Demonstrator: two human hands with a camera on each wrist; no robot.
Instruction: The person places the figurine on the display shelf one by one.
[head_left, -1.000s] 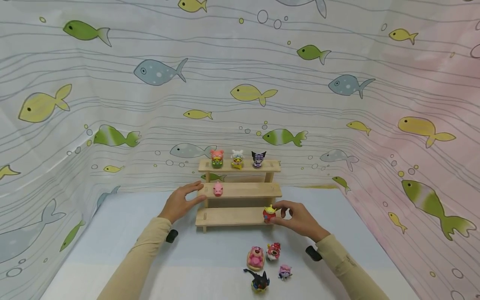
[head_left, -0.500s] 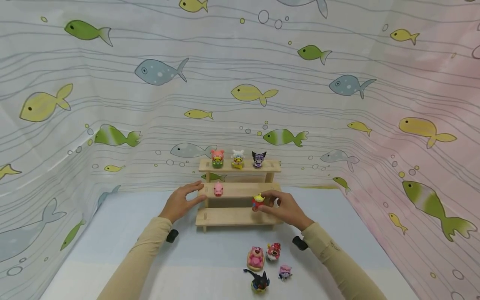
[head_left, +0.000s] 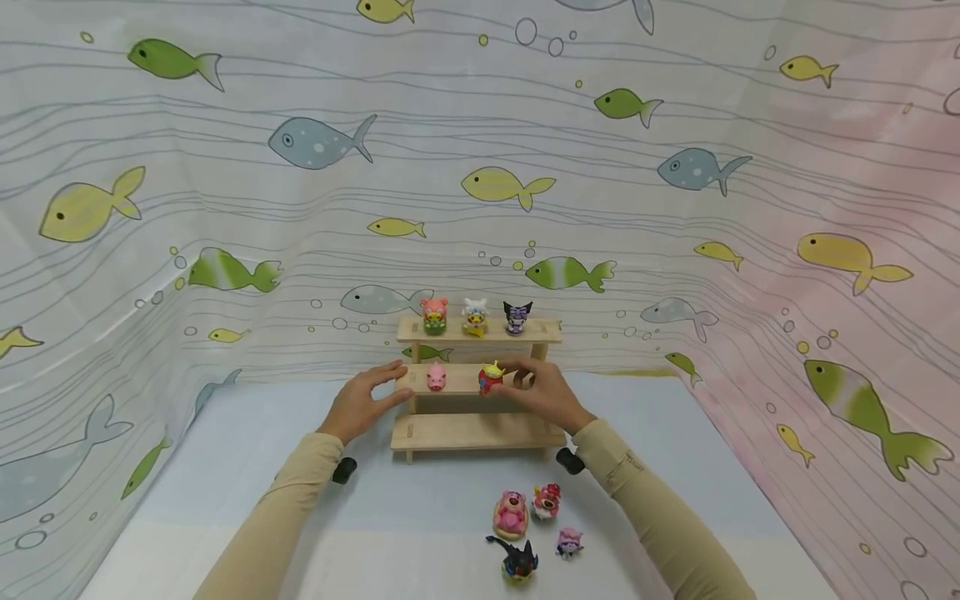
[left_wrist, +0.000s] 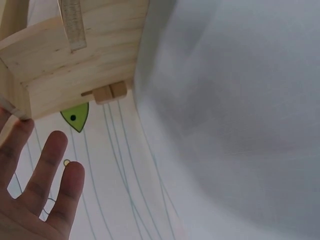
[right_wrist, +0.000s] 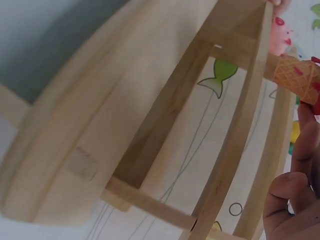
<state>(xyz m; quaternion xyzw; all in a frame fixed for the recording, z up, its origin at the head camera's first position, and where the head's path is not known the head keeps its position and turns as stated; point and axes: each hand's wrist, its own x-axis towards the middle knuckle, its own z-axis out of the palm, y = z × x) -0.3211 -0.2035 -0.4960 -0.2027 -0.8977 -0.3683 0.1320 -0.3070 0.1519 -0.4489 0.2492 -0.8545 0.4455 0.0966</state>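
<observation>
My right hand (head_left: pixel 546 392) pinches a small figurine (head_left: pixel 491 378) with a yellow top and a red body, at the middle tier of the wooden shelf (head_left: pixel 480 430). In the right wrist view its waffle-patterned base (right_wrist: pixel 296 79) shows; whether it touches the board I cannot tell. To its left on the same tier sits a pink pig figurine (head_left: pixel 436 377). My left hand (head_left: pixel 362 404) rests at the left end of that tier, fingers extended. In the left wrist view, a fingertip (left_wrist: pixel 24 125) meets the wood's edge.
On the top tier stand a pink-hooded figurine (head_left: pixel 434 317), a white-hooded one (head_left: pixel 474 318) and a black-eared purple one (head_left: pixel 517 319). In front of the shelf lie several more, among them a pink bear (head_left: pixel 512 513) and a black-winged figurine (head_left: pixel 518 563). A fish-print cloth (head_left: pixel 480 100) hangs behind.
My right hand has carried the red and yellow figurine up and left, from the bottom tier's right end to the middle tier. The left hand has stayed put.
</observation>
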